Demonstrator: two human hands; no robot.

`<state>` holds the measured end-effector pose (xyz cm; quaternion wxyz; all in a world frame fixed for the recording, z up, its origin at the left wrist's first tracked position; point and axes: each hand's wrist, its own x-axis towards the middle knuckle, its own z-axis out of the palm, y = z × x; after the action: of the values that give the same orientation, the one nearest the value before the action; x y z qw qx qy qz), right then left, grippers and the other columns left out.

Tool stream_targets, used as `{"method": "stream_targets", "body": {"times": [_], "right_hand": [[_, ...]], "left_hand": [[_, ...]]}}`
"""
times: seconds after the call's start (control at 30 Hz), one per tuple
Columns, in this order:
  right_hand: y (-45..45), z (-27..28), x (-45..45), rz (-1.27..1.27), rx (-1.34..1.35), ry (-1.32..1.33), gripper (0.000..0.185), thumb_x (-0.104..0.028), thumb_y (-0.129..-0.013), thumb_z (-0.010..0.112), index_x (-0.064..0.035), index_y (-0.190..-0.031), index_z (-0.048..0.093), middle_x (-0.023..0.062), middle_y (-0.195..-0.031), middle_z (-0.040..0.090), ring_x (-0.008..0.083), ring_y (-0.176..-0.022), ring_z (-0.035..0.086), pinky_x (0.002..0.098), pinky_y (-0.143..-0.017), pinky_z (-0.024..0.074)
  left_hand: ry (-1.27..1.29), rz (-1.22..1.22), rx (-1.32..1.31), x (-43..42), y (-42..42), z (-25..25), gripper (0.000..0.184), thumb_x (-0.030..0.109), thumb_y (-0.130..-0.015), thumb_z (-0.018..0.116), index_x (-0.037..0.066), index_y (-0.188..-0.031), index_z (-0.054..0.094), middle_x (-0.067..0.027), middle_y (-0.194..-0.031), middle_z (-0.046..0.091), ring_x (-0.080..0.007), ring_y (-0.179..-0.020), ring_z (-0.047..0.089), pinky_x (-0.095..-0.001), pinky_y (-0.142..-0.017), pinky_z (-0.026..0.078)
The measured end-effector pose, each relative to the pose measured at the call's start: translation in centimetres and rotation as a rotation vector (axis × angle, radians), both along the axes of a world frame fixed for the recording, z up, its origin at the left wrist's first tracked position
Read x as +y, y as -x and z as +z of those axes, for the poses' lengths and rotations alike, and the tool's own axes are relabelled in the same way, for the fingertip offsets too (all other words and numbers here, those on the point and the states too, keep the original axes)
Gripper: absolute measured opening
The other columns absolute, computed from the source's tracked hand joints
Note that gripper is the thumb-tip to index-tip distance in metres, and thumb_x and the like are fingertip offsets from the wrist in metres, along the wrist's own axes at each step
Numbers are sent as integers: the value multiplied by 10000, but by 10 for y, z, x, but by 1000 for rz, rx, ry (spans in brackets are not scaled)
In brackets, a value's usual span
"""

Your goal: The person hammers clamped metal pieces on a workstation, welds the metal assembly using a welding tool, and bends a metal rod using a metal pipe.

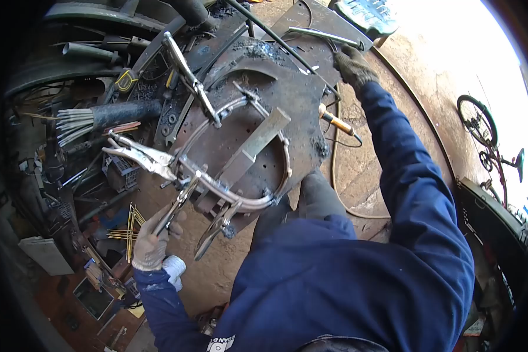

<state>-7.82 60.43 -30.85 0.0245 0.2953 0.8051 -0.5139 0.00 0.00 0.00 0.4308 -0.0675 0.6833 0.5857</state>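
Observation:
My gloved left hand (151, 237) is closed on the handles of a pair of locking pliers (185, 196), whose jaws meet the near-left side of a round metal ring frame (249, 203). More locking pliers (144, 155) grip the ring's left side, another clamp (190, 79) its upper side, and another (217, 229) its lower side. A flat metal bar (258, 141) lies across the ring. At the far edge of the steel table, my gloved right hand (356, 67) is beside a shiny metal rod-like tool (322, 35); its fingers are partly hidden, so its grip is unclear.
The ring rests on a steel tabletop (302, 88). A torch-like tool with a wooden handle (339, 123) hangs at the table's right edge, above a hose (349, 208) on the ground. Left are a bundle of rods (76, 123) and a tape measure (125, 80). A bicycle (490, 141) stands right.

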Motion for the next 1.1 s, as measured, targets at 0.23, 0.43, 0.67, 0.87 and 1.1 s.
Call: {"method": "stream_targets", "body": {"times": [0.23,0.43,0.67,0.87,1.1], "right_hand": [[79,-38,-8,-21,-395,66,578,-418,-998,553,-126,-1482,435,184,-959,696,286,-725,701,415,-663,565],[73,-99,2,53,-52,-441,582,-407,-912,631,-157,-1426,524,207,-1314,636,368,-1213,615,421,-1038,479],[-26,-103,-36,166,186,-309,444,-380,-941,664,-97,-1283,655,195,-1187,699,306,-1081,686,387,-952,521],[-9,-58,-44,261,-265,-33,421,-387,-945,635,-94,-1243,688,195,-1104,723,320,-1045,689,396,-914,522],[50,-93,-64,767,-388,-557,346,-309,-915,647,-75,-1160,720,163,-1084,733,316,-1019,690,386,-894,523]], "left_hand": [[23,114,53,-7,-13,1,1003,628,-717,761,-85,-1383,526,-190,-1096,655,-238,-925,628,-335,-791,492],[65,174,138,1,-23,5,1002,672,-715,762,-118,-1304,578,-192,-1032,630,-229,-874,610,-339,-746,488],[16,129,165,7,-20,1,941,642,-785,735,-84,-1356,556,-252,-1121,624,-241,-880,629,-353,-725,511],[-27,131,139,-7,-22,-1,906,614,-778,747,-27,-1390,557,-337,-1232,593,-271,-874,631,-353,-759,520],[48,194,53,15,-17,9,1063,593,-700,790,-127,-1412,468,-254,-1163,645,-244,-880,629,-331,-813,505]]}}
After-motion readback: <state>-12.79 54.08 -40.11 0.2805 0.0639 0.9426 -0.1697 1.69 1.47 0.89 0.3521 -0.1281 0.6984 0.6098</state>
